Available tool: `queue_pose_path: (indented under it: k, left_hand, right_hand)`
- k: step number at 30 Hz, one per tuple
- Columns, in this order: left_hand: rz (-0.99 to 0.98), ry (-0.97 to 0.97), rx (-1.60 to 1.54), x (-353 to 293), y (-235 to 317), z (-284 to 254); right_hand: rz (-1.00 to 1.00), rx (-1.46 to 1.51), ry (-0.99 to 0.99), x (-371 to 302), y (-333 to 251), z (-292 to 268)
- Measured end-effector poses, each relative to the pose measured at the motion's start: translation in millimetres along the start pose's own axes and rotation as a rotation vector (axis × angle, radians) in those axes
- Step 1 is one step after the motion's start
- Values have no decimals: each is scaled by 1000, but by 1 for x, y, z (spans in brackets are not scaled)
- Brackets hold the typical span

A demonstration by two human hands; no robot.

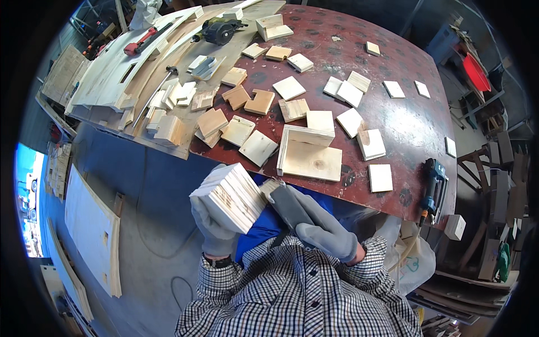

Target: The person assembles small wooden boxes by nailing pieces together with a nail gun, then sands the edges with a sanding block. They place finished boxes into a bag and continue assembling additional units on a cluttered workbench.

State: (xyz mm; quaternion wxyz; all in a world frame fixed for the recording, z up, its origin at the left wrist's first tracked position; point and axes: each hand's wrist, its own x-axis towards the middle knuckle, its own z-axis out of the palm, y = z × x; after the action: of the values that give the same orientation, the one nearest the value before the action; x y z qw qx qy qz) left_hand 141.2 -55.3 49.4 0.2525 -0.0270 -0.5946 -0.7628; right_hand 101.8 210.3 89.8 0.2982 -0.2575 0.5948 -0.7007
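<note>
My left hand (215,230), in a grey glove, grips a thick block of layered plywood (231,196) with its striped edges facing up. In my right hand (328,227), also gloved, is a dark grey sanding block (289,208) with a pale wooden end. That end is close to the plywood's right side; whether they touch I cannot tell. Just beyond my hands, at the table's near edge, stands an L-shaped plywood assembly (311,160). Loose plywood squares (258,147) lie beside it on the dark red table (401,163).
More plywood pieces (289,88) are scattered over the table. A nail gun (433,188) lies at its right edge. Farther left are a circular saw (220,31), a red tool (147,40) and a hammer (151,95). Plywood sheets (92,224) lean at the left; a hose (182,286) crosses the floor.
</note>
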Motion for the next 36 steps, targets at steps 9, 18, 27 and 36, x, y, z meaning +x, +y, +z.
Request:
queue_pose_path:
  k: [9,18,27,36]
  left_hand:
    - [-254,-36,-77,-3,7,27]
    - [-341,51,157,16,-9,7]
    - [-272,52,5,9,-3,39]
    - [-353,-32,-54,-1,11,35]
  right_hand:
    - [-41,212,192,39,-19,-12]
    - [-214,-250,152,-4,-1,1]
    - [-417,-1150,493,42,-13,6]
    - [-536,-1141,234,29,-32,3]
